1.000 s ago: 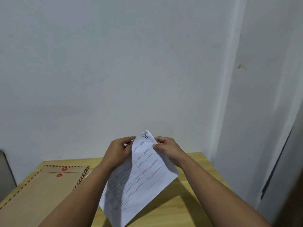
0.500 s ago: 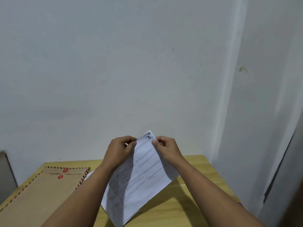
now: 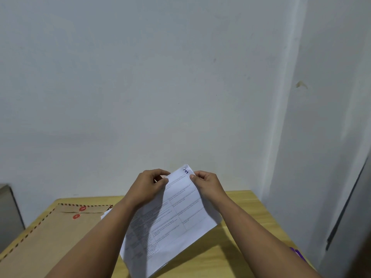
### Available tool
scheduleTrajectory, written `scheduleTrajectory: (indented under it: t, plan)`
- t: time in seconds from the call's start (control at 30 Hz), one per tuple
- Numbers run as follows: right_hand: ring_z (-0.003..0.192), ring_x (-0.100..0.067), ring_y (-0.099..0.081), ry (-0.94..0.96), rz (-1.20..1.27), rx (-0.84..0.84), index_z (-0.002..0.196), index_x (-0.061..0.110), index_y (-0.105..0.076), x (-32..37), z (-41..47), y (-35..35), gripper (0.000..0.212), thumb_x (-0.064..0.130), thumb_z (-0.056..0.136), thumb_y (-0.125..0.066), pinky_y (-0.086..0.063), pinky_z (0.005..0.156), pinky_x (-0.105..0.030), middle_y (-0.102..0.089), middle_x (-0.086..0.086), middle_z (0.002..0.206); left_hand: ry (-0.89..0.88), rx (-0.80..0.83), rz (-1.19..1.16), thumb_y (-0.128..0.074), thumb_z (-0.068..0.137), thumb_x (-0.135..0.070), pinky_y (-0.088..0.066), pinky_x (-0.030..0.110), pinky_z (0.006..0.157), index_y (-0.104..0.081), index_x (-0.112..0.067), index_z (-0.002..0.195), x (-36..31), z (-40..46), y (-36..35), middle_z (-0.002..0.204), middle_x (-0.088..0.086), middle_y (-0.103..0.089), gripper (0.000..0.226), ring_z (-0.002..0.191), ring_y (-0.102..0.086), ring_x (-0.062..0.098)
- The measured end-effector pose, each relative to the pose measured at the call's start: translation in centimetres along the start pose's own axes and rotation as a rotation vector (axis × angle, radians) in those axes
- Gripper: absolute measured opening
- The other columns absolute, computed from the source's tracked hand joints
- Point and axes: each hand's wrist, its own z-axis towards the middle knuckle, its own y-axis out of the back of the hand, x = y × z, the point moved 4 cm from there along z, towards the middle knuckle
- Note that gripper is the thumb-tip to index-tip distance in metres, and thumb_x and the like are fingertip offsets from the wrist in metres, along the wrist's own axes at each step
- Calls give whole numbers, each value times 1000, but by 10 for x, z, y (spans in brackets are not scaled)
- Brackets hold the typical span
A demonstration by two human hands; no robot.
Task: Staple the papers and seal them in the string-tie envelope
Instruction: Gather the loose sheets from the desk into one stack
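Note:
I hold white printed papers (image 3: 172, 219) up above the wooden table (image 3: 241, 207), tilted with one corner pointing up. My left hand (image 3: 149, 186) pinches the upper left edge of the papers. My right hand (image 3: 208, 184) pinches the upper right edge, just below a blue mark at the top corner. A brown string-tie envelope (image 3: 50, 237) with a striped red border and two red discs lies flat on the table's left part. No stapler shows in this view.
A white wall stands right behind the table. A corner of another white sheet (image 3: 105, 214) peeks out beside the envelope. A small purple object (image 3: 297, 252) shows at the table's right edge. A grey box-like thing (image 3: 8, 213) stands at far left.
Both hands have shifted slightly along the papers' top corner and drawn a little closer together; the view has tipped down slightly, so more of the table shows.

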Motion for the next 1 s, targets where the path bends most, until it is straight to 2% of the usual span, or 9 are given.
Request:
scheduleTrajectory:
  t: [0.1, 0.17, 0.27, 0.37, 0.53, 0.67, 0.77, 0.9, 1.0]
  plan:
    - [69, -2, -71, 44, -1, -70, 115, 13, -75, -1, 1, 0, 18, 8, 103, -63, -55, 67, -21, -75, 7, 79, 9, 9, 38, -64, 96, -27, -45, 19, 62, -77, -39, 105, 0, 5, 1, 70, -22, -68, 19, 66, -61, -4]
    - [72, 3, -70, 98, -75, -92, 124, 22, -72, -4, 1, -2, 27, 9, 103, -62, -53, 68, -15, -72, 9, 89, 26, 16, 47, -64, 96, -27, -47, 21, 65, -78, -38, 105, 3, 10, 2, 71, -26, -69, 19, 70, -63, -5]
    - [88, -8, -76, 116, -92, -74, 128, 24, -74, -13, 5, -7, 32, 10, 103, -59, -59, 70, -20, -78, 7, 110, 52, 34, 76, -65, 95, -28, -54, 29, 75, -78, -42, 100, 9, 19, 0, 77, -30, -70, 20, 80, -66, -3]
    - [95, -13, -77, 79, -84, -108, 129, 25, -74, -33, 15, -6, 33, 11, 102, -61, -61, 77, -24, -77, 6, 113, 64, 67, 102, -64, 96, -28, -55, 30, 78, -75, -46, 98, 23, 26, -9, 79, -24, -71, 22, 83, -66, -1]
    - [92, -19, -76, -143, -119, -192, 135, 16, -68, -110, 34, -1, 39, 7, 97, -67, -62, 86, -37, -73, 0, 98, 129, 214, 240, -58, 97, -27, -51, 30, 83, -69, -38, 123, 81, 29, -55, 98, -14, -71, 30, 93, -65, 9]
    - [75, -9, -65, -266, -367, -141, 135, 10, -67, -174, 32, 3, 45, 3, 90, -69, -53, 73, -22, -66, 9, 79, 207, 350, 274, -49, 81, -26, -52, 33, 89, -66, -47, 117, 138, 1, -118, 104, -20, -69, 45, 102, -65, 9]
    - [88, -14, -66, -239, -482, -146, 128, 13, -72, -197, 31, 5, 39, 5, 90, -70, -46, 79, -20, -69, 5, 84, 109, 265, 426, -43, 76, -26, -46, 41, 85, -62, -43, 118, 158, -11, -150, 100, -13, -60, 49, 102, -61, 21]
    - [71, -7, -54, -173, -519, -187, 121, 15, -77, -207, 39, 7, 31, 11, 91, -74, -51, 79, -25, -56, 12, 67, 77, 124, 391, -48, 77, -26, -44, 42, 82, -63, -36, 127, 169, -7, -170, 103, -9, -61, 54, 97, -60, 25]
    - [78, -6, -65, -169, -489, -214, 118, 18, -79, -210, 40, 10, 30, 10, 90, -72, -55, 82, -26, -70, 13, 76, 49, 33, 374, -50, 82, -24, -44, 43, 81, -64, -35, 125, 171, -9, -176, 101, -11, -62, 47, 93, -60, 24]
